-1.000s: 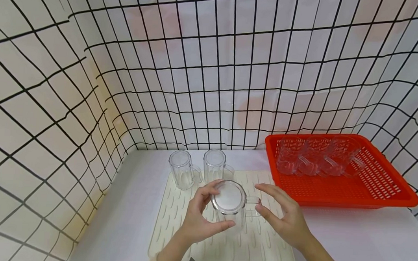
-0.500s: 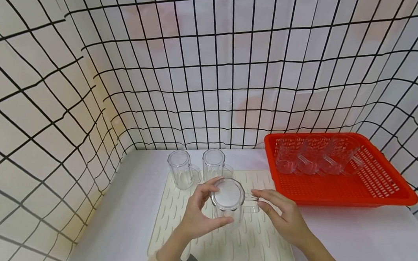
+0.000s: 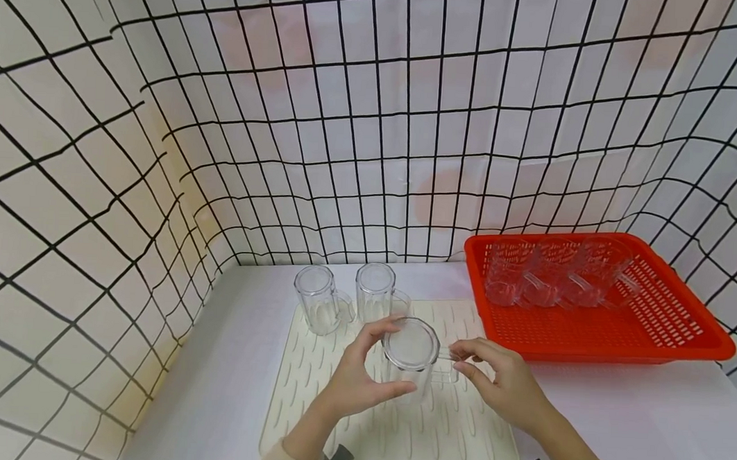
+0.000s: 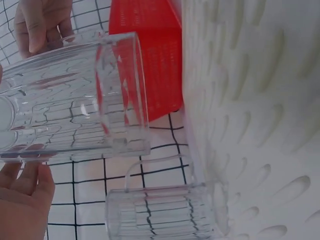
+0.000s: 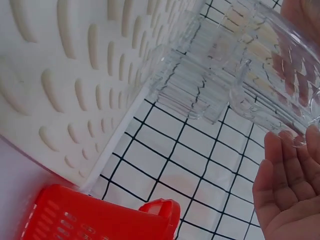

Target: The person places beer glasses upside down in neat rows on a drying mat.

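A clear ribbed mug (image 3: 409, 347) hangs bottom-up just above the cream ridged mat (image 3: 333, 423). My left hand (image 3: 396, 360) grips its body, thumb in front and fingers behind. My right hand (image 3: 463, 361) pinches the mug's handle (image 3: 445, 366) from the right. In the left wrist view the mug (image 4: 65, 100) lies sideways with its rim clear of the mat (image 4: 260, 100). The right wrist view shows the same mug (image 5: 270, 75) above my palm.
Two more clear mugs (image 3: 320, 298) (image 3: 376, 291) stand bottom-up at the mat's far edge. A red perforated basket (image 3: 618, 351) at the right holds several clear mugs (image 3: 554, 274) lying on their sides. A black-grid curtain walls in the white table.
My right hand has moved left from beside the mug and taken its handle. The mug has shifted slightly right and away, with my left hand still round it.
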{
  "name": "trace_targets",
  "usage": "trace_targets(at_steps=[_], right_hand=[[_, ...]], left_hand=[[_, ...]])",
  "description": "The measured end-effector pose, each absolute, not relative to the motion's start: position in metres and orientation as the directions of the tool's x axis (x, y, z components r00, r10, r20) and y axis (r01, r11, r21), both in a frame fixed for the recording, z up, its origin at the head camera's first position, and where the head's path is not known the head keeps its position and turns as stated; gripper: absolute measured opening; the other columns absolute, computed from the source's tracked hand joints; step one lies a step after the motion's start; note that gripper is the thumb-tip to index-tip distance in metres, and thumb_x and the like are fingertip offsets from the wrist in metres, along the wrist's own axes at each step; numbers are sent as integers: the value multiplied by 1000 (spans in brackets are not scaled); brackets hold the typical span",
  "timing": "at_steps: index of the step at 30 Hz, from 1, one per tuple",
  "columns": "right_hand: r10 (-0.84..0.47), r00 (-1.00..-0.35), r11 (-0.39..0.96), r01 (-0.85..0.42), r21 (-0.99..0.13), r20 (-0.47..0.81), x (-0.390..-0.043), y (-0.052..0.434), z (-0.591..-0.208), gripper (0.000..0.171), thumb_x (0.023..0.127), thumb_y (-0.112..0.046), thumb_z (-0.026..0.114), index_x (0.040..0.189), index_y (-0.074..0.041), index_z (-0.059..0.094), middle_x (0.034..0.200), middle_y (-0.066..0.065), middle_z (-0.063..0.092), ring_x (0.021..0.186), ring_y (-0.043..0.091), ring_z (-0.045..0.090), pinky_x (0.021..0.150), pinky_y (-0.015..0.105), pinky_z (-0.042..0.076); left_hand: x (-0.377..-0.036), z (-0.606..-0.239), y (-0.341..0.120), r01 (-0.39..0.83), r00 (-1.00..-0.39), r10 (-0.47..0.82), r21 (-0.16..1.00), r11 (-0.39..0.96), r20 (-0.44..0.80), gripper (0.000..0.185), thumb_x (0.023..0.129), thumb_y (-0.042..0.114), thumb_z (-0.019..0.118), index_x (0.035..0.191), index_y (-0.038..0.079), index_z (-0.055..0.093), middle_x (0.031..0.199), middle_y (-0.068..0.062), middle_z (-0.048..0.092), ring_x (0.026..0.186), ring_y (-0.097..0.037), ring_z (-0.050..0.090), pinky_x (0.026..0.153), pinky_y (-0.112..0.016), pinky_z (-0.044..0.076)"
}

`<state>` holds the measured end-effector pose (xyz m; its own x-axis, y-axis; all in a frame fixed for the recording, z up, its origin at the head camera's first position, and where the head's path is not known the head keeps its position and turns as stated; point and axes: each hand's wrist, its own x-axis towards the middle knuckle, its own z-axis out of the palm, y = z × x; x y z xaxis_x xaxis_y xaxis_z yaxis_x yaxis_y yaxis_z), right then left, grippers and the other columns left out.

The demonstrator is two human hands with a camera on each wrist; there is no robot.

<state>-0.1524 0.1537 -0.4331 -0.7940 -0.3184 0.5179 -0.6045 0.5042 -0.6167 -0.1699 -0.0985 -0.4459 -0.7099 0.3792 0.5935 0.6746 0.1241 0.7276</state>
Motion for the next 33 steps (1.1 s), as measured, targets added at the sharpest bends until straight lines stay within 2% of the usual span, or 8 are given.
trace_targets(at_steps=[4,8,12,16,20,23,29,33], right_hand=[[-320,-797,522,-600,-606,512,-155,156,-436,25,83,-2,74,106,-10,70,96,-8,69,81,6,62,74,32,58],[-314,-803,526,-591,-612,506,-163,159,-440,24,83,-1,73,106,-8,69,96,-7,68,84,8,63,74,31,58],[-302,-813,544,-575,-610,498,-173,164,-441,23,84,-1,72,106,-7,69,97,-4,68,85,10,63,72,28,57],[-295,-825,574,-556,-601,482,-182,167,-438,24,84,-1,72,108,-5,68,98,1,69,87,16,63,73,30,57],[-295,-838,606,-535,-588,458,-188,170,-434,24,85,-1,72,108,-3,68,99,5,69,88,22,65,77,43,58],[-285,-855,623,-509,-594,433,-194,173,-431,23,87,-3,70,110,-2,67,101,8,69,90,26,65,79,47,57],[-263,-870,642,-480,-597,416,-209,177,-431,25,89,-3,68,114,1,66,106,14,68,98,33,64,84,50,54],[-249,-872,652,-472,-593,421,-218,178,-433,26,89,-3,68,114,2,65,106,16,68,98,34,64,86,51,53]], left_hand=[[-176,-448,-96,649,-736,409,734,199,540,89,64,3,89,140,6,42,142,-12,50,124,-24,52,102,-45,43],[-185,-448,-93,587,-777,436,773,242,454,96,71,12,88,150,17,34,147,1,46,130,-18,47,105,-40,41],[-198,-449,-89,584,-775,456,772,252,437,99,73,13,87,152,17,29,149,5,43,134,-15,42,105,-37,40],[-211,-447,-83,576,-777,473,772,268,415,99,74,11,86,153,15,27,150,5,42,137,-13,38,106,-35,39],[-222,-440,-78,575,-773,504,761,301,385,96,76,11,84,152,10,25,151,0,41,138,-14,36,107,-35,38],[-232,-435,-73,573,-775,520,747,338,360,93,77,11,84,151,8,27,151,-2,40,137,-14,38,108,-34,38],[-251,-427,-64,529,-804,524,742,412,282,89,78,11,83,150,12,30,151,-2,39,133,-16,41,107,-34,39],[-261,-424,-58,510,-821,520,712,483,236,88,79,12,82,150,12,29,152,-4,38,136,-17,39,110,-33,34]])
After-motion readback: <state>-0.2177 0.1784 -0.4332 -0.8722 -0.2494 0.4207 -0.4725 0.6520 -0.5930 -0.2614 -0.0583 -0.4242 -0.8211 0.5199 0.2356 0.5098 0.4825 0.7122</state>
